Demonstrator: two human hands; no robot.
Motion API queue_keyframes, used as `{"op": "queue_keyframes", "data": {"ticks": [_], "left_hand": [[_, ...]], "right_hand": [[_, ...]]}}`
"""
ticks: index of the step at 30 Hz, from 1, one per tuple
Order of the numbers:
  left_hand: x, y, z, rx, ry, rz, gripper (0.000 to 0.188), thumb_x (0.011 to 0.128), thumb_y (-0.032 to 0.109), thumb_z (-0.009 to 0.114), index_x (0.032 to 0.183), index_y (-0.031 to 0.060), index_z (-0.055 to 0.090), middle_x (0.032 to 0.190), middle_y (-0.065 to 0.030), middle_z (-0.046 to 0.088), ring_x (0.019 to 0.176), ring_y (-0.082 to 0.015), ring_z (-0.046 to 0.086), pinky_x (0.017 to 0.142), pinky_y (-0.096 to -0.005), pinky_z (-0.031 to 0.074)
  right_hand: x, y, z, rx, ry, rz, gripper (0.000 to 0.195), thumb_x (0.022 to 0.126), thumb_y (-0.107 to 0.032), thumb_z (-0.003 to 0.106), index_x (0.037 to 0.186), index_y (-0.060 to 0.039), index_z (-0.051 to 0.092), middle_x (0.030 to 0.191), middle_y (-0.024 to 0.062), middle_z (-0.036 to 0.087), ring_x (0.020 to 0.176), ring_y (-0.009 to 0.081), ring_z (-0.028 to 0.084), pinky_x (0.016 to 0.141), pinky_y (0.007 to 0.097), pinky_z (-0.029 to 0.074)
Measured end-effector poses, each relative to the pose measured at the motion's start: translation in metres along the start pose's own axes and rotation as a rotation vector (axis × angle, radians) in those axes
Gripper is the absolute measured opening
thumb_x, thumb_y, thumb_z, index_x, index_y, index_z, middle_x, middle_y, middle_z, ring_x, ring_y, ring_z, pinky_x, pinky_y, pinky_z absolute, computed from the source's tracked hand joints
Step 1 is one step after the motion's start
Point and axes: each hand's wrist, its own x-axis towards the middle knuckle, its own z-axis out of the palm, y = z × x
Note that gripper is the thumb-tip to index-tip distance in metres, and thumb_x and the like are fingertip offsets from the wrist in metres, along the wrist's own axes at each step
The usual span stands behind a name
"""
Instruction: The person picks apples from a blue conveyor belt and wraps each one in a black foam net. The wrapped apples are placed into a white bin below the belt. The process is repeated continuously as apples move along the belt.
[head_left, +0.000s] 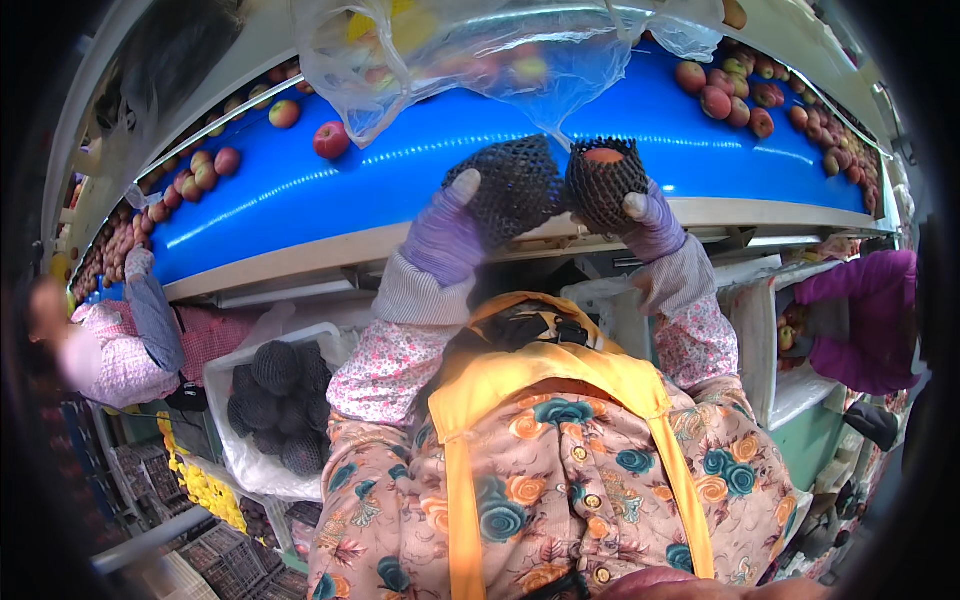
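My left hand (448, 225), in a purple glove with bare fingertips or pale tips, grips a black foam mesh sleeve (510, 191); whether fruit sits inside it I cannot tell. In my right hand (654, 225), gloved alike, is an apple (602, 156) wrapped in another black foam mesh sleeve (600, 191), its red skin showing through the open top. Both hands are above the near edge of a blue conveyor belt (420, 180), close together. Beyond them, a clear plastic bag (480, 71) hangs over the belt. One red apple (331, 140) rests on the belt to the left.
Many apples (716, 103) line the belt's far side. Left of my body stands a white lined crate (225, 390) of black-sleeved fruit (277, 367). A co-worker in pink (127, 345) reaches to the belt at left; one in purple (862, 315) handles a white crate (757, 352) at right.
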Motion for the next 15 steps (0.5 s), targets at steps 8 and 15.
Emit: {"op": "queue_keyframes", "data": {"ticks": [8, 15], "left_hand": [[0.029, -0.008, -0.002, 0.541, 0.013, -0.013, 0.047, 0.084, 0.021, 0.070, 0.124, 0.0047, 0.051, 0.116, -0.0084, 0.057, 0.109, -0.0223, 0.056, 0.098, -0.0359, 0.045], [0.033, -0.013, -0.012, 0.480, 0.018, -0.091, 0.065, 0.072, 0.019, 0.078, 0.127, 0.0047, 0.047, 0.119, -0.0104, 0.055, 0.111, -0.0262, 0.056, 0.098, -0.0387, 0.047]], "right_hand": [[0.030, -0.006, 0.031, -1.433, -0.047, -0.653, 0.063, 0.065, -0.015, 0.078, 0.119, -0.0029, 0.048, 0.115, 0.0170, 0.055, 0.103, 0.0331, 0.057, 0.088, 0.0409, 0.050], [0.029, -0.007, 0.041, -1.500, -0.344, -0.832, 0.073, 0.059, -0.017, 0.081, 0.123, -0.0050, 0.048, 0.116, 0.0185, 0.054, 0.107, 0.0381, 0.055, 0.092, 0.0442, 0.046]]}}
